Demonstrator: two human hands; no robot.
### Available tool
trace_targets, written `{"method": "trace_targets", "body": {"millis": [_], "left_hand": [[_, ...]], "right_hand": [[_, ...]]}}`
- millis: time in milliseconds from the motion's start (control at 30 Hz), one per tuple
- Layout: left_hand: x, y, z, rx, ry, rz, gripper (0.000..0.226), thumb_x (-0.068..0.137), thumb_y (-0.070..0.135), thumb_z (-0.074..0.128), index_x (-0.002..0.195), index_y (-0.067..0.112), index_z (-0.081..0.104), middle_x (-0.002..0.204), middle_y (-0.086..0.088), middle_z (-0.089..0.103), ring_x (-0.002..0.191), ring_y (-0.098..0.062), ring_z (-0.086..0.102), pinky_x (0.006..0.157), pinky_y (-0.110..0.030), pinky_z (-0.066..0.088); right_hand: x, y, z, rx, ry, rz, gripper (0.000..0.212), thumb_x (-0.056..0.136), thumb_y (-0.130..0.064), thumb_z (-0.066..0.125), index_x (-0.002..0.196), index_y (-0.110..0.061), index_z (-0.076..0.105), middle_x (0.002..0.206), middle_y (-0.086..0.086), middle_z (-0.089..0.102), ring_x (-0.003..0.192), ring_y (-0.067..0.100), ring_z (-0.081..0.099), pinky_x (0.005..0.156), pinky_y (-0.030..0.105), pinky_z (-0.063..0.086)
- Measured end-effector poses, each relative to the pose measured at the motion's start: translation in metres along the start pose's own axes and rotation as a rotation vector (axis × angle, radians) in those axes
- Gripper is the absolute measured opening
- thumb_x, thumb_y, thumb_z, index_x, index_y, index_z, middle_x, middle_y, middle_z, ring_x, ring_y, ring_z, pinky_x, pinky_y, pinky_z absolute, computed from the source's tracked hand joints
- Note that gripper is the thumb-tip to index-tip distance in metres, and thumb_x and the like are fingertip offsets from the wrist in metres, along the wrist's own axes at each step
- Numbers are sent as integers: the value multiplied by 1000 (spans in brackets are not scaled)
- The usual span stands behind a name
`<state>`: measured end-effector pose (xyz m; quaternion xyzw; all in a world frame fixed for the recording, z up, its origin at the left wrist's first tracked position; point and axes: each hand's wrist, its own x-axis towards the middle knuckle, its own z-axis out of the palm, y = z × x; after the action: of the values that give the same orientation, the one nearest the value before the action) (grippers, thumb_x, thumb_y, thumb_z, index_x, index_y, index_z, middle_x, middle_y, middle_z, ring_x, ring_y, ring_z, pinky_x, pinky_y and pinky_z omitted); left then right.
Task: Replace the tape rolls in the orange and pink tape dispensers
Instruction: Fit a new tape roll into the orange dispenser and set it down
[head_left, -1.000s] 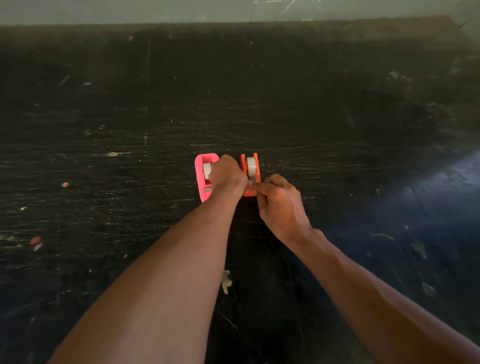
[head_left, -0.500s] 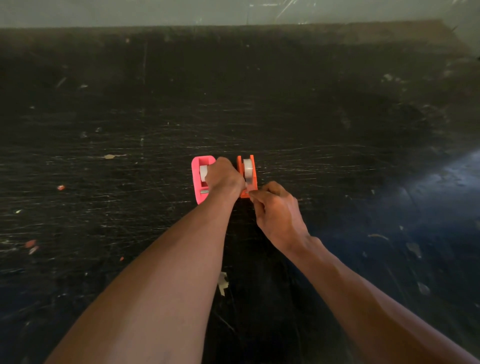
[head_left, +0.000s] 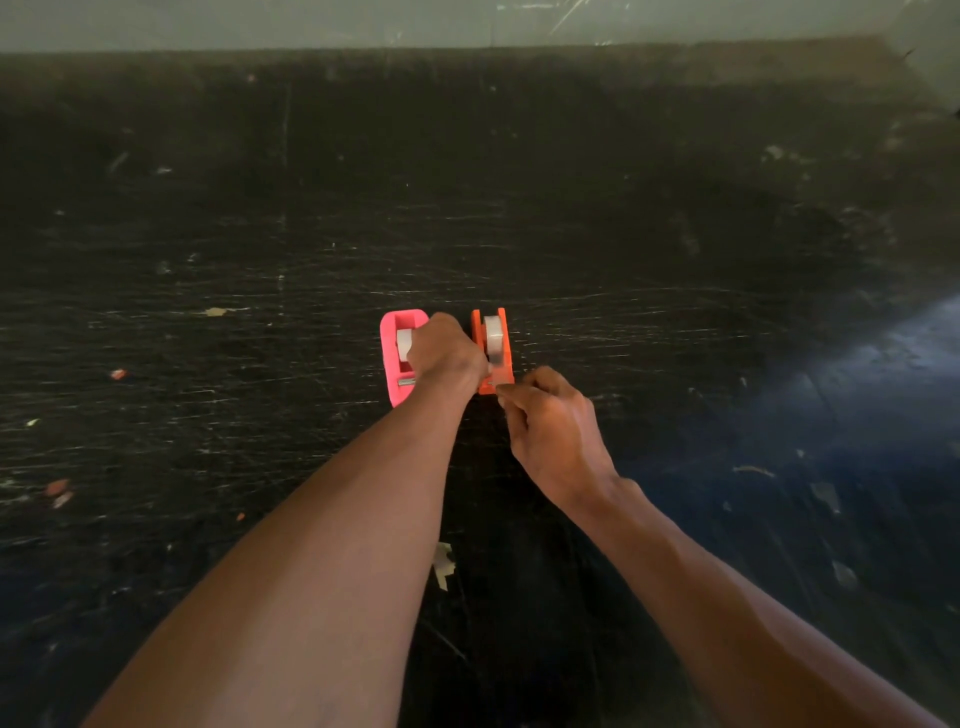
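Note:
A pink tape dispenser (head_left: 390, 358) and an orange tape dispenser (head_left: 497, 371) stand side by side on the black table, each with a whitish tape roll (head_left: 494, 338) in it. My left hand (head_left: 445, 352) lies between them, its fingers closed against the orange dispenser's left side and covering part of the pink one. My right hand (head_left: 553, 428) is just in front of the orange dispenser, thumb and forefinger pinched together at its cutter end. What they pinch is too small to make out.
The scratched black table (head_left: 675, 312) stretches far to all sides, up to a pale wall at the back. Small scraps lie on it: a torn tape piece (head_left: 443, 564) between my forearms and orange bits (head_left: 57, 488) at the left.
My right hand has slid slightly back towards me, away from the orange dispenser's front. My left hand stays on the dispensers.

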<state>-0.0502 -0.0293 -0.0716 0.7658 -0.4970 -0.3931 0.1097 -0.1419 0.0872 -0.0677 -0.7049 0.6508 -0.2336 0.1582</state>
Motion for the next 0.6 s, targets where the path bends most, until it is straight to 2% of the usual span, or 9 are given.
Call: {"method": "trace_targets", "body": {"millis": [133, 300, 367, 433, 600], "left_hand": [[0, 1, 0, 17, 14, 8, 27, 88, 13, 78, 112, 10, 68, 109, -9, 73, 99, -23, 73, 71, -27, 53], [1, 1, 1, 27, 18, 4, 26, 88, 13, 78, 111, 10, 68, 107, -8, 73, 97, -21, 72, 67, -26, 48], [2, 0, 1, 35, 14, 7, 27, 86, 15, 80, 110, 10, 68, 105, -8, 73, 96, -21, 73, 69, -27, 53], [3, 0, 1, 33, 17, 2, 30, 85, 16, 81, 112, 10, 68, 105, -9, 74, 96, -22, 74, 76, -29, 59], [5, 0, 2, 41, 24, 9, 29, 87, 14, 78, 114, 10, 67, 107, -9, 73, 98, -22, 73, 73, -28, 53]], "right_hand": [[1, 2, 5, -13, -29, 3, 17, 97, -10, 57, 104, -7, 72, 104, 8, 63, 77, 12, 61, 69, 25, 58], [2, 3, 9, -48, -46, -22, 18, 97, -11, 56, 105, -6, 70, 107, 9, 63, 81, 16, 64, 71, 30, 60], [3, 2, 10, -84, -36, -41, 18, 97, -12, 56, 105, -6, 70, 105, 9, 63, 81, 16, 64, 71, 32, 60], [2, 3, 10, -103, -18, -46, 19, 96, -14, 57, 107, -7, 71, 103, 9, 64, 81, 16, 64, 72, 33, 59], [-3, 4, 9, -80, -20, -40, 26, 96, -27, 54, 109, -11, 70, 102, 6, 64, 80, 14, 63, 73, 28, 57]]}}
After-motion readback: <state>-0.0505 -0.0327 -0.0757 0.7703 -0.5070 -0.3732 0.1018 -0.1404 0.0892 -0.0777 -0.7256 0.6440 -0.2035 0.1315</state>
